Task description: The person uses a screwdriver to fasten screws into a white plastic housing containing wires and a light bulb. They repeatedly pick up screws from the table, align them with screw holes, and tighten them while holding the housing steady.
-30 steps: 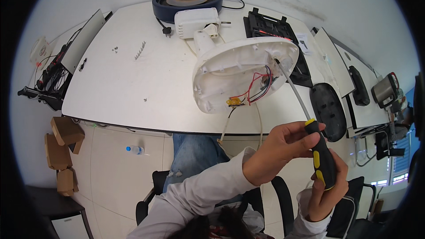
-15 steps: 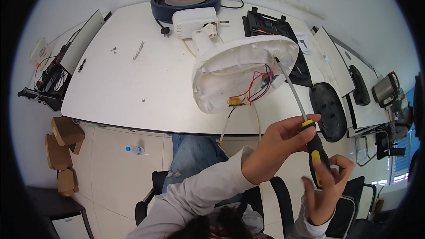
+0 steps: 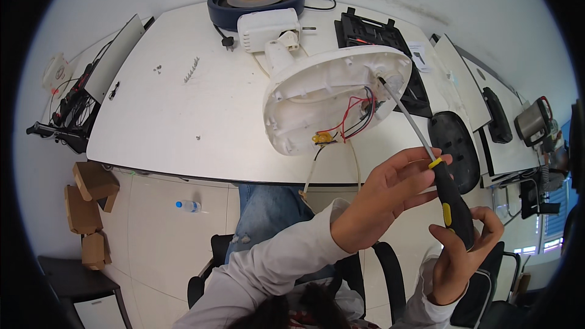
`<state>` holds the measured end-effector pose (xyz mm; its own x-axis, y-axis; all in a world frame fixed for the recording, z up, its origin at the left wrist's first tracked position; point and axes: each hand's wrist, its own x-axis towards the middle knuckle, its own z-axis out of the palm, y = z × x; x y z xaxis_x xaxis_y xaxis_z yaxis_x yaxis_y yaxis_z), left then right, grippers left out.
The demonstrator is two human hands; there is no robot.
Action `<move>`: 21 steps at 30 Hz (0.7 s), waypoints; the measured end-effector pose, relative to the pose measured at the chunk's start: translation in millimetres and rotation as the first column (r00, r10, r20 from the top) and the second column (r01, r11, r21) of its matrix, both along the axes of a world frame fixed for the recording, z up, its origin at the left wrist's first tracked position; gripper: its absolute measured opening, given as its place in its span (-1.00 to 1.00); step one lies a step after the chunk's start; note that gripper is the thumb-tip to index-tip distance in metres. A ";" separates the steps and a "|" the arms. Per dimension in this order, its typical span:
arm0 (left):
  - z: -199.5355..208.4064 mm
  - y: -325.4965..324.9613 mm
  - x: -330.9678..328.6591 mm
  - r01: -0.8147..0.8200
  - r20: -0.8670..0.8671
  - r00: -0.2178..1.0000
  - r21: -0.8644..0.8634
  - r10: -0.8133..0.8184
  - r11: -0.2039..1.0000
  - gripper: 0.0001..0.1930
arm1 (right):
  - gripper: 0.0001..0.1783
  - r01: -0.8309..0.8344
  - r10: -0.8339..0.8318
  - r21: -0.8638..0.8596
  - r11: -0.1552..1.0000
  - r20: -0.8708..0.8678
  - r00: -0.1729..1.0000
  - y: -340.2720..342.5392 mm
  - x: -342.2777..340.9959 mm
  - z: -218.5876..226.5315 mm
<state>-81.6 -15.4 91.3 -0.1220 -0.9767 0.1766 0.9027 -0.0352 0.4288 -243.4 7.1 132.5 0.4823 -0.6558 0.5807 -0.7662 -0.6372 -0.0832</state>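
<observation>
A long screwdriver [image 3: 455, 208] with a black and yellow handle slants up and left, its tip inside the far right end of a white plastic housing [image 3: 317, 106]. My left hand [image 3: 381, 198] is closed loosely about the shaft and yellow collar, thumb and fingers on either side. Lower down, my right hand [image 3: 457, 256] grips the handle's butt end between thumb and fingers. Within the housing lie red and black wires [image 3: 353, 116] and a yellow component [image 3: 323, 138]. Whatever the tip bears on is too small to make out. A cable [image 3: 354, 164] hangs from the housing over the table edge.
Behind the housing stand a white motor unit [image 3: 268, 29] and a dark round base [image 3: 256, 0]. An open black tool case [image 3: 372, 27] and a black oval cover [image 3: 454, 152] are at right. Screws [image 3: 192, 70] lie on the white table [image 3: 158, 128].
The screwdriver handle has swung to the right, with the tip still in the housing. My right hand has shifted right along with it, and my left hand's fingers have loosened and spread somewhat.
</observation>
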 end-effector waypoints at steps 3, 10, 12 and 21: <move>1.5 -1.4 -1.4 0.046 0.037 0.998 0.080 -0.049 0.996 -0.60 | -0.65 -0.024 0.024 -0.007 1.000 0.042 0.999 -1.4 -1.2 -1.9; -1.4 -3.9 0.1 0.007 0.092 0.996 0.052 -0.012 0.999 -0.53 | -0.32 -0.159 0.128 0.053 0.986 0.370 0.920 -16.3 -3.4 -7.4; -2.6 -4.9 -1.5 -0.015 0.068 0.998 0.033 0.013 0.999 -0.48 | -0.35 -0.073 -0.069 0.326 0.943 0.402 0.913 -10.3 2.8 1.5; 2.7 -4.7 -4.7 0.054 -0.049 0.997 0.029 -0.053 0.998 -0.49 | -0.50 -0.028 0.030 -0.016 0.999 0.161 0.986 -18.5 -1.2 -6.6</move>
